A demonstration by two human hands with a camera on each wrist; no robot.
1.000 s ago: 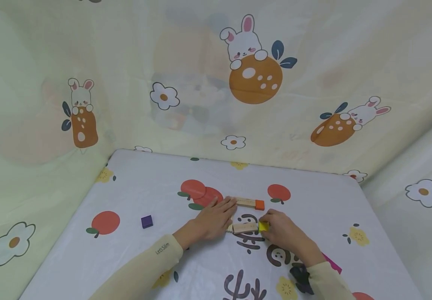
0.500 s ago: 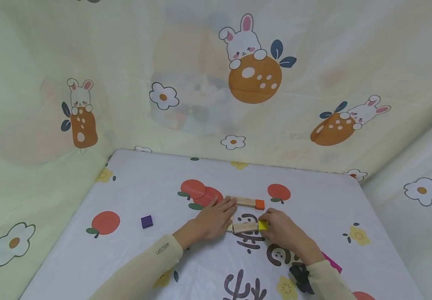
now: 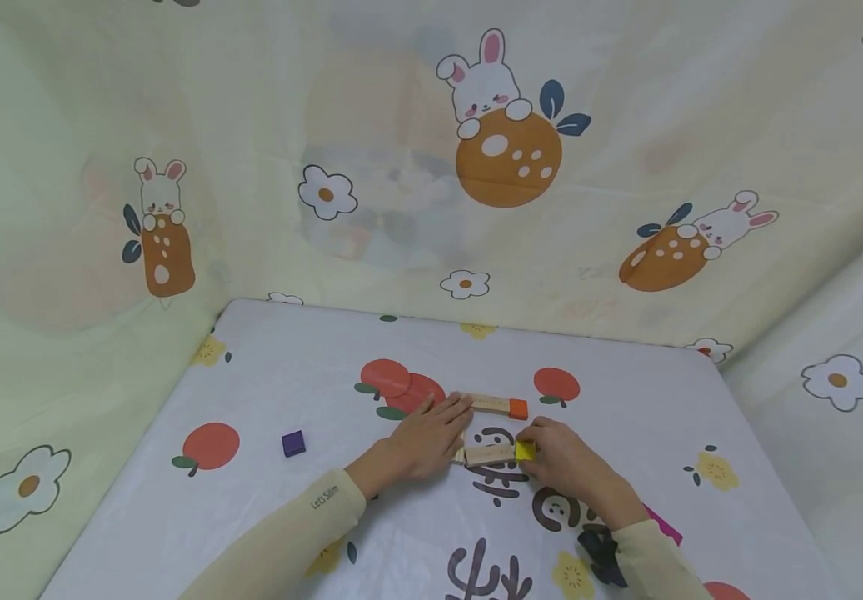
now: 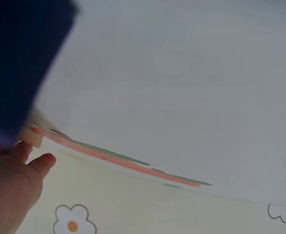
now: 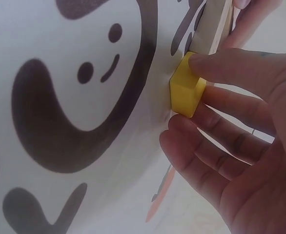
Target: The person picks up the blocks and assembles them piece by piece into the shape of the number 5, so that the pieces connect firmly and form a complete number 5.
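Observation:
In the head view my right hand (image 3: 570, 462) pinches a yellow cube (image 3: 525, 451) at the right end of a light wooden block (image 3: 490, 455). The right wrist view shows the thumb and fingertips on the yellow cube (image 5: 184, 87), which stands on the cloth against the wood. My left hand (image 3: 427, 437) lies with fairly straight fingers over the left ends of the wooden pieces, partly covering them. Farther back, another wooden block (image 3: 490, 404) has an orange cube (image 3: 518, 409) at its right end. In the left wrist view, a wooden piece (image 4: 31, 137) shows beyond the fingers.
A dark purple cube (image 3: 293, 443) sits on the printed white cloth (image 3: 251, 517) to the left. Near the right forearm lie a black object (image 3: 602, 557) and a partly hidden magenta piece (image 3: 664, 525). Printed curtains stand behind and at both sides. A blurred dark blue shape (image 4: 21, 63) blocks part of the left wrist view.

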